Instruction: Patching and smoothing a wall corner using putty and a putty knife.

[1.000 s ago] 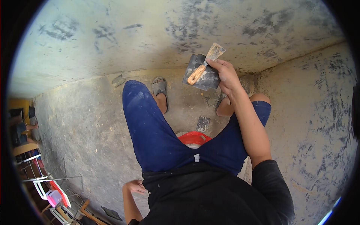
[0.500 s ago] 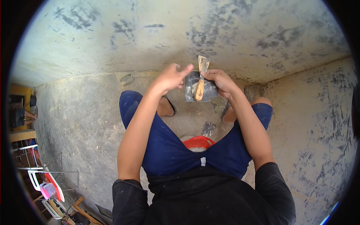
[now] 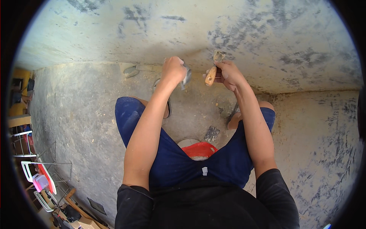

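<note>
Ahead of me, near the foot of the wall, my right hand (image 3: 228,74) grips a putty knife (image 3: 210,76) with a wooden handle. Its blade points up toward the wall and is smeared with pale paste. To the left, my left hand (image 3: 174,70) is closed on a flat grey plate (image 3: 187,76), which is tilted and partly hidden behind the hand. The two hands are apart, and the plate does not touch the knife.
A pale wall (image 3: 183,34) with dark patches rises ahead, and another wall (image 3: 320,145) stands at right. Between my legs are a red-and-white container (image 3: 200,149) and a small dark slab (image 3: 211,133). Chairs (image 3: 42,177) and clutter line the far left of the concrete floor (image 3: 84,114).
My left hand, free before, has closed on the grey plate that was by my right hand and moved it left. My right hand has risen slightly with the putty knife.
</note>
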Demonstrator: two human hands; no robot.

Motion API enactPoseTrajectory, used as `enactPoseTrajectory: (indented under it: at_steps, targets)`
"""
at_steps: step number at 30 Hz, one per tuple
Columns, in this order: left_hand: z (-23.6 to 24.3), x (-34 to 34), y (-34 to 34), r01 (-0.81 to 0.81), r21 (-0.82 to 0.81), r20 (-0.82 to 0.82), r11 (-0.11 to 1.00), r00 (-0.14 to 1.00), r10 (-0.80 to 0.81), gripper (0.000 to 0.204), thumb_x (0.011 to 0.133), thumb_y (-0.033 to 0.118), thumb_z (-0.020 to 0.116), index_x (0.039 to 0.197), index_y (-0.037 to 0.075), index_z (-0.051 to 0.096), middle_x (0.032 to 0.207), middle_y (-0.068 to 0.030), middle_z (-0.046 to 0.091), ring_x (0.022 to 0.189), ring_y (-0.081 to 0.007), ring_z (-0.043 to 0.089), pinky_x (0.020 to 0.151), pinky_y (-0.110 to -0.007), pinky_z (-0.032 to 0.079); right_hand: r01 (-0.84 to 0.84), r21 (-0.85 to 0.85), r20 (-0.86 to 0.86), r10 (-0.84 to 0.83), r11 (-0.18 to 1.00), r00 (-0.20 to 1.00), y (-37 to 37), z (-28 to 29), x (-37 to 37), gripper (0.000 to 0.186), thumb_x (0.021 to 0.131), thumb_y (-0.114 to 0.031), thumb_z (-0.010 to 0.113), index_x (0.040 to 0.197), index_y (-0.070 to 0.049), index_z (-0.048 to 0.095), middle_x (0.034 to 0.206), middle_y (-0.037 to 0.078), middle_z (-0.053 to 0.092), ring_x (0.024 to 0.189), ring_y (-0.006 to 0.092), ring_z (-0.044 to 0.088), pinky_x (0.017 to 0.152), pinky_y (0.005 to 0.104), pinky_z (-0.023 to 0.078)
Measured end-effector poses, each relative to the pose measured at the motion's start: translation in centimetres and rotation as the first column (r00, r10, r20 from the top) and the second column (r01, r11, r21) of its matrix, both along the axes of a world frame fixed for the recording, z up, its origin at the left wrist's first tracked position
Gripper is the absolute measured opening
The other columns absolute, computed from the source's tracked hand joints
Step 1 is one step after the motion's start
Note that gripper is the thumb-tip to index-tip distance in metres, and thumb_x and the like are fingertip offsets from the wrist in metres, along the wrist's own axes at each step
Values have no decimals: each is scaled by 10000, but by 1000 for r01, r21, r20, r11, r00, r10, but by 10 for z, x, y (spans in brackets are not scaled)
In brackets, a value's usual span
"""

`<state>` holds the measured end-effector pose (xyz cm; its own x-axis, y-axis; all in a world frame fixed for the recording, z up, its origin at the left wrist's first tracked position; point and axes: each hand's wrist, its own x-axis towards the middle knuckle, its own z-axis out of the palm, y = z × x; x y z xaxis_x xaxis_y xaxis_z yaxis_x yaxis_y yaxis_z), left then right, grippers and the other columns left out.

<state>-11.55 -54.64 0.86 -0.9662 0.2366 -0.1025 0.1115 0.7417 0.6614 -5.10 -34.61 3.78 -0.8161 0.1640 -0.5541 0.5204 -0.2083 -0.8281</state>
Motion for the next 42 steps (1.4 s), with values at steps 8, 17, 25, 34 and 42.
enactPoseTrajectory:
  at_steps: [8, 17, 25, 34, 42]
  targets:
    - [2, 0, 42, -7, 185, -21, 983, 1000, 11, 210, 840, 106, 633, 974, -10, 745, 1020, -235, 710, 972, -363, 684, 876, -402, 524, -11, -270, 14, 15, 963, 1000, 2, -15, -17, 233, 1034, -138, 441, 1192, 31, 410, 778, 104, 556, 537, 180, 552, 430, 338, 454]
    - [16, -16, 34, -56, 215, -143, 975, 986, 88, 321, 820, 81, 683, 1136, 31, 705, 1026, -220, 716, 997, -320, 690, 882, -392, 531, -252, 614, -30, 341, 748, 939, 16, -14, -9, 311, 968, -169, 568, 1176, 58, 609, 680, 61, 582, 530, 139, 543, 461, 295, 439]
    - [47, -41, -18, -92, 262, -82, 961, 990, 117, 184, 790, 151, 704, 805, -32, 720, 738, -206, 701, 720, -324, 703, 696, -402, 539, -149, 877, -69, 426, 456, 902, 32, -13, -11, 393, 882, -81, 542, 1246, 51, 609, 754, 217, 688, 625, 300, 700, 652, 388, 553]
    - [79, -45, -48, -184, 162, -78, 969, 977, 199, 249, 944, 183, 608, 1027, -36, 695, 763, -127, 678, 676, -209, 599, 673, -370, 474, -77, 957, -45, 408, 279, 912, 37, 10, -14, 368, 839, -129, 562, 1154, 21, 681, 783, 210, 707, 753, 323, 713, 715, 407, 545]
    - [66, -45, -50, -170, 237, 2, 957, 985, 174, 300, 975, 148, 555, 1176, -63, 627, 949, -192, 696, 854, -254, 645, 797, -372, 482, -88, 919, -36, 303, 385, 952, 19, 21, -12, 316, 852, -190, 619, 1097, -30, 736, 828, 229, 719, 764, 329, 716, 728, 385, 548]
